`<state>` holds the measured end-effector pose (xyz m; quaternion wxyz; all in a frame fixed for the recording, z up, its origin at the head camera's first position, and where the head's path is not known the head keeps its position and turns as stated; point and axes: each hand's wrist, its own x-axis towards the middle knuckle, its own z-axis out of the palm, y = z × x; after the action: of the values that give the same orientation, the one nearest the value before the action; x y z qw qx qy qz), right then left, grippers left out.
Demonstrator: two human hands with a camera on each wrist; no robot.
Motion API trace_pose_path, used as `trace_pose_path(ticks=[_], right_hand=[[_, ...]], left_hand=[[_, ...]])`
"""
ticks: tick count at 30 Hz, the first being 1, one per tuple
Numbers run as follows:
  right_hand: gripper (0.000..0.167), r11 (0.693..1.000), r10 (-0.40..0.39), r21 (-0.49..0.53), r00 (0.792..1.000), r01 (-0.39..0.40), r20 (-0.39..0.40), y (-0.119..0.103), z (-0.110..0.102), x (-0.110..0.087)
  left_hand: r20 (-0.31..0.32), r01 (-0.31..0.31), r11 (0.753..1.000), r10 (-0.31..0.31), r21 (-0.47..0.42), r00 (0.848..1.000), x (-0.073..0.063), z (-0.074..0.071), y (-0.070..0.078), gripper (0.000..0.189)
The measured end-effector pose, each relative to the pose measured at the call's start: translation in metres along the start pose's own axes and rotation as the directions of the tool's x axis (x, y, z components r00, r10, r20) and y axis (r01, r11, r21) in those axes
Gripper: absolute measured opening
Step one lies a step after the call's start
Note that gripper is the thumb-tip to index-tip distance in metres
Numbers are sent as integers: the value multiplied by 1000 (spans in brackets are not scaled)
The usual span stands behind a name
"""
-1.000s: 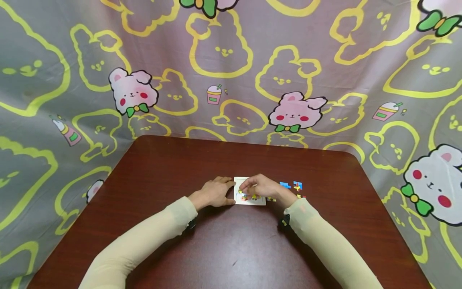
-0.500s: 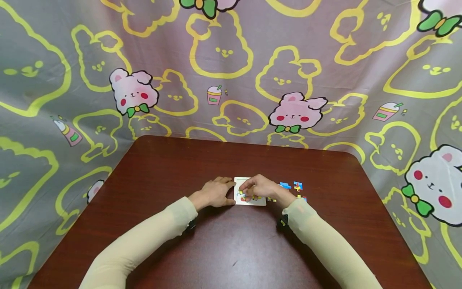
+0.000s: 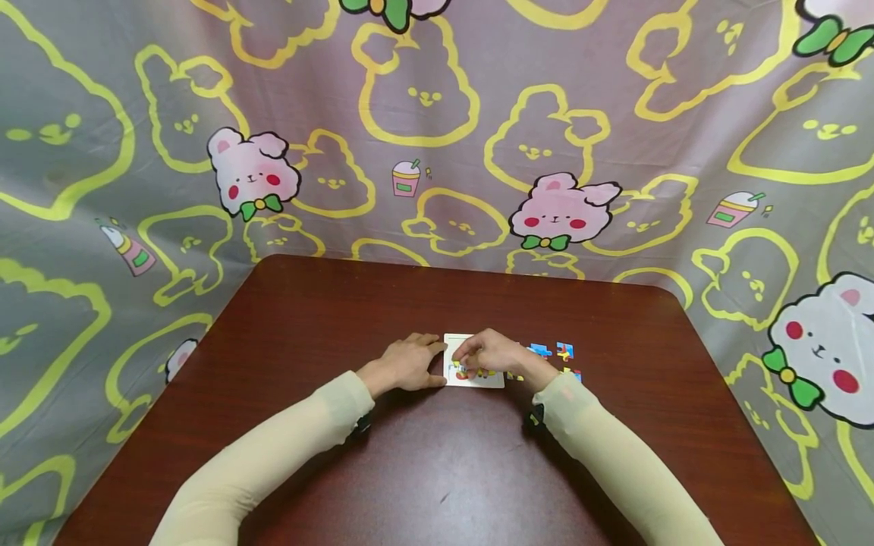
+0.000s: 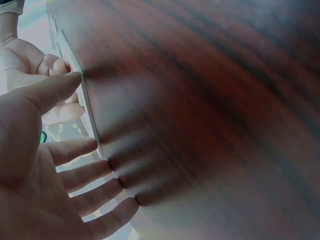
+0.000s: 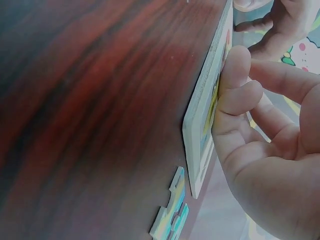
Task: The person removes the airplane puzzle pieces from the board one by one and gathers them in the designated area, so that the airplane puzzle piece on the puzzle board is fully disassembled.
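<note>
A small white-framed jigsaw board lies flat on the table, with colourful pieces inside its frame. My left hand rests at its left side, thumb and fingers spread; in the left wrist view the thumb and index fingertip touch the board's edge. Over the board bends my right hand, its thumb and fingers curled down around a small puzzle piece at the left part of the picture. The fingers mostly hide that piece. In the right wrist view the right fingertips sit right at the board's surface.
Several loose jigsaw pieces lie right of the board, among them a blue one, a blue-and-red one and one partly behind the right sleeve. The brown table meets a patterned curtain at the back.
The right hand's fingers shift only slightly over the left part of the board. The left hand stays at the board's edge.
</note>
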<state>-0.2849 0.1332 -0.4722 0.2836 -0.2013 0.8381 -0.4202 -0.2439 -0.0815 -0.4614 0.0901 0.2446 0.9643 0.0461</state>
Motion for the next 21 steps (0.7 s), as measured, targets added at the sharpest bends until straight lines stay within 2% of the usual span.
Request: trace_pose_path(ticks=[13, 21], right_hand=[[23, 997, -64, 36, 998, 64, -19, 0, 2, 0], [24, 998, -61, 30, 997, 63, -49, 1, 2, 0]], left_hand=[[11, -4, 1000, 4, 16, 1000, 2, 1, -1, 74], [19, 3, 1000, -3, 18, 1000, 2, 0, 0, 74]])
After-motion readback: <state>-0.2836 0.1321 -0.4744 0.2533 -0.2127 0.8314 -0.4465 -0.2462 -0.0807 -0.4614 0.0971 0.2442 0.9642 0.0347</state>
